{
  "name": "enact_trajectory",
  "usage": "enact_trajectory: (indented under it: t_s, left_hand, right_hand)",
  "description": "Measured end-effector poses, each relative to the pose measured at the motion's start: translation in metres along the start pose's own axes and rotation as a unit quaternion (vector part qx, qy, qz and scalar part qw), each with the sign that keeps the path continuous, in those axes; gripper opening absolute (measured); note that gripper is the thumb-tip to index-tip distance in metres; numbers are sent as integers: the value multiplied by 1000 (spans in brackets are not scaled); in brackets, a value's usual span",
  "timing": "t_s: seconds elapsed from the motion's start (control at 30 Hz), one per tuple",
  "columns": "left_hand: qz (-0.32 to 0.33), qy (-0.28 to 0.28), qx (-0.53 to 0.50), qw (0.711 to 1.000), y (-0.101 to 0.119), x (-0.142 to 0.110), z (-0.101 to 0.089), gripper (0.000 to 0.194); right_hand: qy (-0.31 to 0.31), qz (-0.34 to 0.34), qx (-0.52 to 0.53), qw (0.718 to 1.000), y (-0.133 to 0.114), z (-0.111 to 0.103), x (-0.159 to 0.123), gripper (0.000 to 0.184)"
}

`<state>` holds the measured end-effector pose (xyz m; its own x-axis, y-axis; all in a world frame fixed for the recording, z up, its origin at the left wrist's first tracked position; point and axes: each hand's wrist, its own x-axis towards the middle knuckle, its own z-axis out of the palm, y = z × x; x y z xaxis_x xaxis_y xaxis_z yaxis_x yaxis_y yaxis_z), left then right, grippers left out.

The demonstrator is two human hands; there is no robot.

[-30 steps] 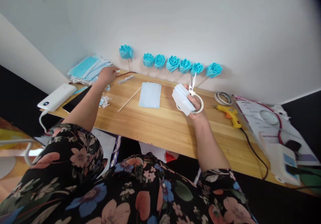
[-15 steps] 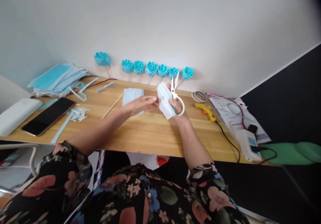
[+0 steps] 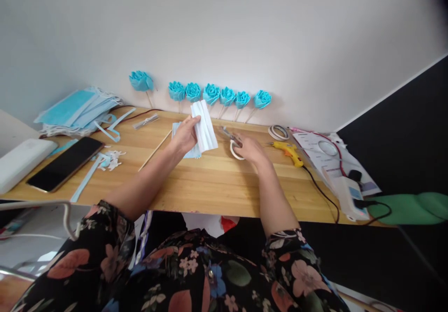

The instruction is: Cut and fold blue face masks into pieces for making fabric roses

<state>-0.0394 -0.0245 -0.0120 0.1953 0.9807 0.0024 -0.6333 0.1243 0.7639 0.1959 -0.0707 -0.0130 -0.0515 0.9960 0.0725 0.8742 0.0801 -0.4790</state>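
White pleated mask fabric (image 3: 206,132), gripped in the left hand (image 3: 185,135), above pale blue mask pieces (image 3: 193,153) on the wooden table (image 3: 210,183); white-handled scissors (image 3: 234,138), gripped in the right hand (image 3: 249,149), nearby; seven blue flowers (image 3: 211,93), lined against the wall (image 3: 224,32).

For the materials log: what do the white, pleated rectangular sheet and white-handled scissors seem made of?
White, pleated rectangular sheet: likely nonwoven fabric, matte, given its soft folds.
White-handled scissors: probably smooth plastic handle, evenly white; metal blades, from their grey sheen.
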Motion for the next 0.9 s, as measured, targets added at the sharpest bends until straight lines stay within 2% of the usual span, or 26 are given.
enact_trajectory:
  t_s: [0.07, 0.1, 0.17, 0.23, 0.3, 0.33, 0.43, 0.5, 0.63, 0.73, 0.83, 0.9]
  left_hand:
    - [1, 0, 23, 1000, -1, -1, 0, 27]
    - [0, -8, 39, 999, -3, -3, 1, 29]
    - [3, -28, 67, 997, -7, -5, 4, 36]
    - [12, -48, 86, 995, -11, -8, 7, 45]
    - [27, -63, 101, 993, -16, -9, 9, 53]
    - [35, -71, 111, 991, -19, -10, 10, 56]
    - [59, -102, 152, 981, -26, -14, 12, 63]
    - [78, -119, 181, 973, -30, -17, 14, 64]
    - [83, -125, 202, 968, -37, -19, 13, 70]
    - [84, -92, 181, 976, -40, -13, 9, 73]
    - [96, -58, 167, 980, -41, -5, 2, 76]
    - [106, -52, 179, 977, -39, -2, -2, 75]
  right_hand:
    - [-44, -22, -67, 997, 3, -4, -5, 45]
    - [-45, -23, -79, 996, 3, -5, -7, 44]
    - [-2, 0, -84, 996, 1, -6, -9, 41]
    - [78, 12, -50, 996, -4, -4, -9, 37]
    - [138, -11, 61, 989, -12, 1, -7, 44]
    - [141, -31, 143, 979, -16, 6, -6, 52]
    - [71, -43, 366, 927, -27, 23, -3, 71]
    - [76, -43, 411, 907, -32, 35, -2, 64]
    - [145, -38, 391, 908, -36, 46, -3, 48]
    - [182, -35, 373, 909, -39, 47, -6, 42]
    - [259, -36, 313, 913, -39, 45, -8, 39]
    - [316, -24, 286, 904, -34, 38, -4, 39]
